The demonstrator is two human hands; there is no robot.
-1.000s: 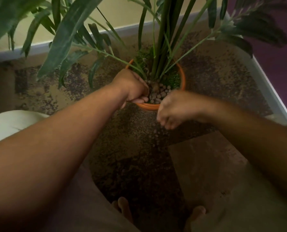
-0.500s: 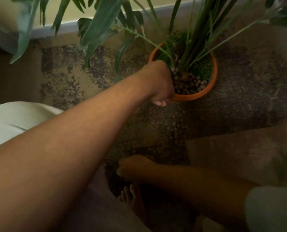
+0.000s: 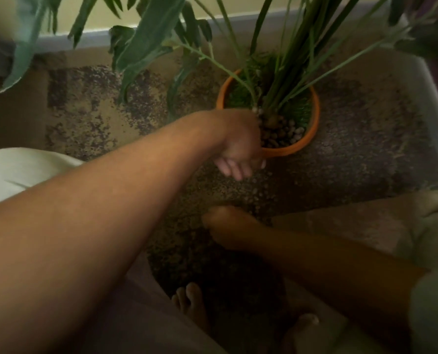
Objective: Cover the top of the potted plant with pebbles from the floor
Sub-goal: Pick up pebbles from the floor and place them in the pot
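An orange pot stands on the floor with a tall green plant in it. Brown pebbles cover the near part of its top, and green stuff shows behind the stems. My left hand hangs over the pot's near-left rim, fingers loose and pointing down, nothing in them. More loose pebbles lie on the floor in front of the pot. My right hand rests on that patch, knuckles up and fingers curled under. What it holds is hidden.
The mottled brown floor meets a pale skirting board on the right and along the back wall. Long leaves hang over the upper left. My bare toes and knees fill the bottom of the view.
My right hand left the pot's rim, dropped to the floor pebbles, then shifted a little toward the pot. My left hand slid off the pot's top, and its fingers have loosened downward.
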